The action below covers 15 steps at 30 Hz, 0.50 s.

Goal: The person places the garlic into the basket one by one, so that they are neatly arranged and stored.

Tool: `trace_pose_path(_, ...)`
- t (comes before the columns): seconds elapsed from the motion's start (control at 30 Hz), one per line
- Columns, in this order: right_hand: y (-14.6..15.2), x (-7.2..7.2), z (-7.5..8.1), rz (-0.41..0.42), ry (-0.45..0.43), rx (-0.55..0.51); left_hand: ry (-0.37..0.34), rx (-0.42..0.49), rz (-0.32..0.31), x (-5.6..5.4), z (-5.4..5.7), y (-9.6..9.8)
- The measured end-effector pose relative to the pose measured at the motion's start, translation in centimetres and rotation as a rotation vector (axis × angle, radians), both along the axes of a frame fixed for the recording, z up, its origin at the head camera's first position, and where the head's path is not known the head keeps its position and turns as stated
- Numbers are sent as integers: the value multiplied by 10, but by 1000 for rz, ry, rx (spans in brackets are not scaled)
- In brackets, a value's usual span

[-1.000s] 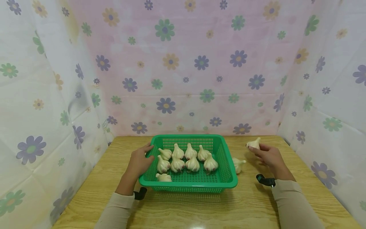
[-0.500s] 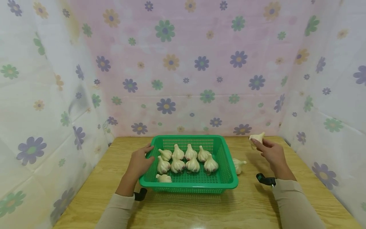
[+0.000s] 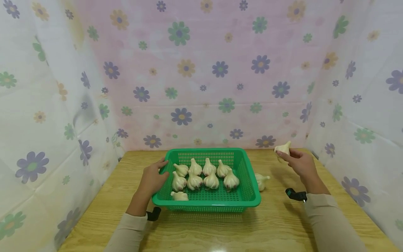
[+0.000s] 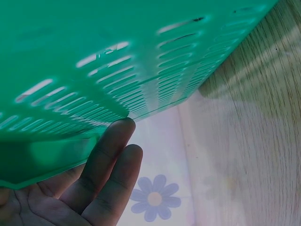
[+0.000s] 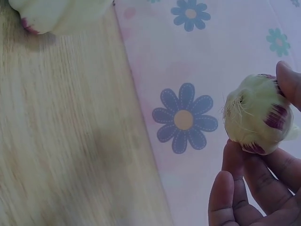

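A green slotted plastic basket (image 3: 206,203) stands on the table with several garlic bulbs (image 3: 211,180) in rows inside. At its left side, my left hand (image 3: 153,177) holds the rim. The left wrist view shows fingers (image 4: 115,165) beneath that rim, against the slotted outer wall. My right hand (image 3: 303,164) pinches one garlic bulb (image 5: 256,115) above the table at the back right, between thumb and fingers. The root end with purple streaks shows in the right wrist view. Another garlic bulb (image 3: 262,182) lies on the table against the basket's right side, partly hidden by it.
The wooden table (image 3: 201,231) runs back to a flowered cloth (image 3: 220,115) that hangs behind and on both sides. A black camera mount sits at each wrist, the right one (image 3: 295,194) low over the table.
My right hand has lifted the garlic bulb up and slightly right, and turned it a little. The left hand and basket have stayed in place. The head view has shifted slightly.
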State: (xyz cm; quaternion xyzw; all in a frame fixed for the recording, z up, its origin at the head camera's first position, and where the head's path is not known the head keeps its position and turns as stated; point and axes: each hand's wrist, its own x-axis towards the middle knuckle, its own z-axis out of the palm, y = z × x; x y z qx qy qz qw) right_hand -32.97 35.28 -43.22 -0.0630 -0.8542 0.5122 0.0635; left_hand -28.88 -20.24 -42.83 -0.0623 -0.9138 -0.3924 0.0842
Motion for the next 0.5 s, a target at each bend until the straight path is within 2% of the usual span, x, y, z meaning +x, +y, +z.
trace_pose_path(0.5, -3, 1, 21, 45, 75, 73, -3, -5, 2, 0, 1, 0)
